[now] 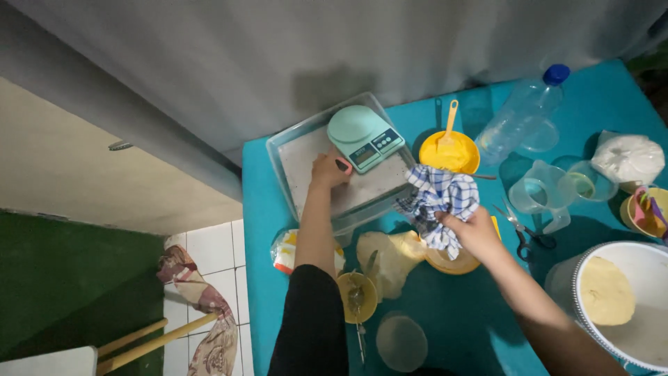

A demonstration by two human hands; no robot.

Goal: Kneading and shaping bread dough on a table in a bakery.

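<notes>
On the teal worktop, my left hand grips the mint kitchen scale over the clear tray; my right hand, beside it, clutches a checked cloth. I seem to be wiping; the scale needs steadying.

The kitchen scale sits on the lidded tub, with the left hand against its near-left edge, the scoop bowl just right of it, and the cloth to its near right.
</notes>
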